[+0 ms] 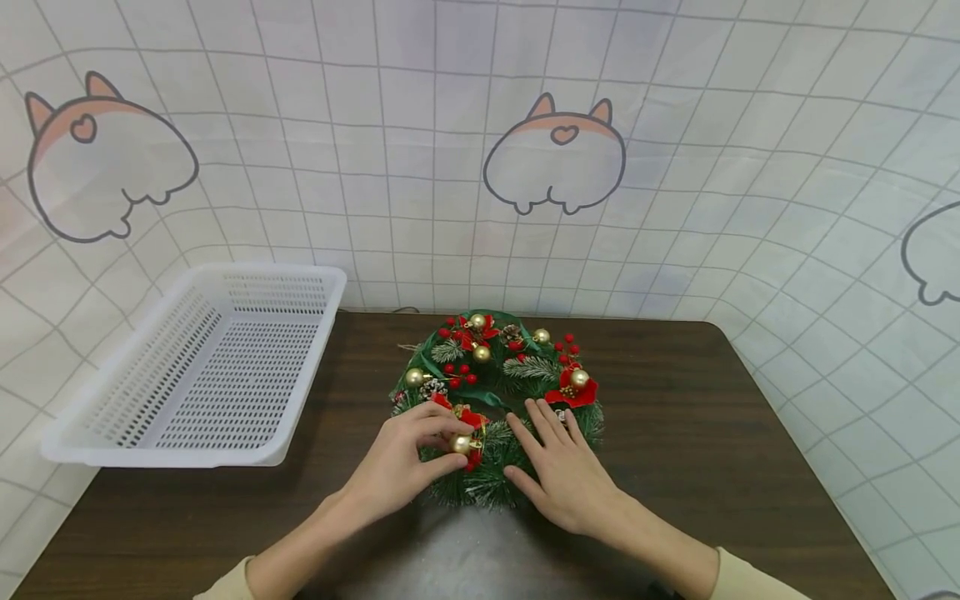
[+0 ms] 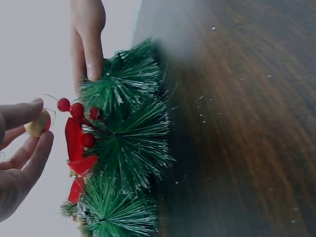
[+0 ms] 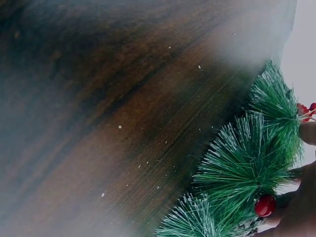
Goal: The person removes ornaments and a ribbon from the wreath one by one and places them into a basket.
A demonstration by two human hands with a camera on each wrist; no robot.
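A green Christmas wreath lies on the dark wooden table, dressed with red flowers, red berries, pine cones and gold balls. At its near left side my left hand pinches a gold ball ornament between thumb and fingers. In the left wrist view the gold ball sits between the fingertips, beside red berries and a red flower. My right hand rests on the wreath's near right part with fingers spread. In the right wrist view, fingers touch the green needles, near a red berry.
A white perforated plastic basket stands at the left of the table. Behind the table hangs a white gridded cloth with cartoon animal drawings. Small white specks lie scattered on the wood.
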